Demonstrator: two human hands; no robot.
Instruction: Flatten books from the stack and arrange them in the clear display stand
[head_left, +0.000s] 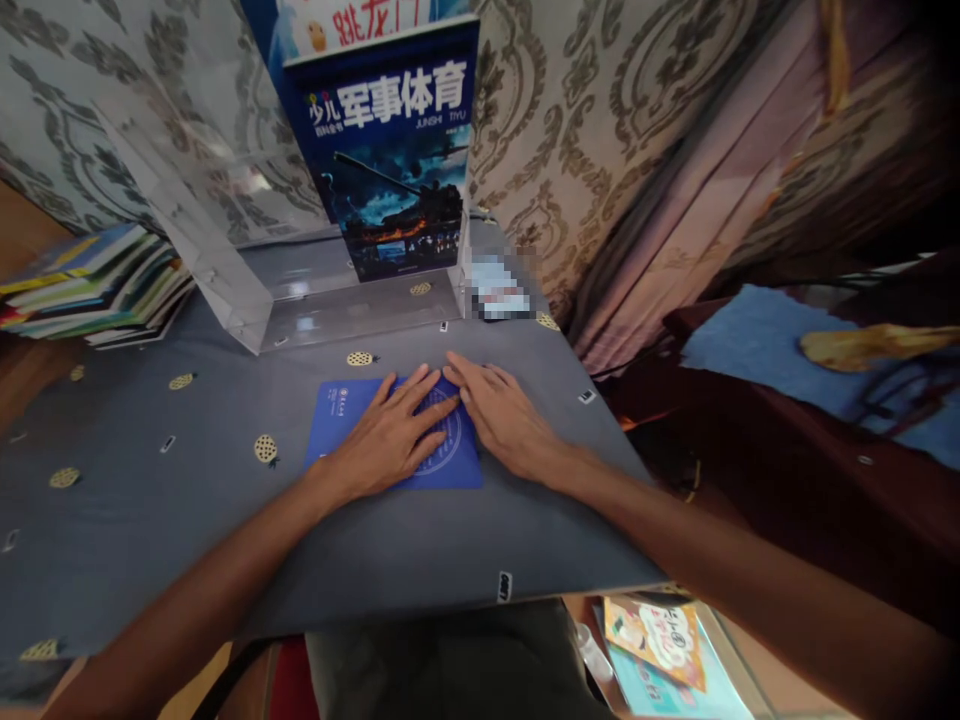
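A flat blue booklet or folder [330,415] with white print and a pale circle lies on the grey tablecloth. Across its middle rests my left hand [390,430], fingers stretched out and spread. My right hand [506,415] lies at the booklet's right edge, its fingers extended and its fingertips close to those of the left. Neither hand grips anything. Behind them stands a clear acrylic rack [360,320], with a dark blue book [397,170] showing a tank upright at its right end. Part of the booklet is hidden under my hands.
Stacked books [97,285] lie on the table's left side. A small pixelated item [499,290] sits right of the rack. Beyond the table's right edge are a pink curtain [720,190] and a blue cloth [757,330]. More books [660,650] lie below the front edge.
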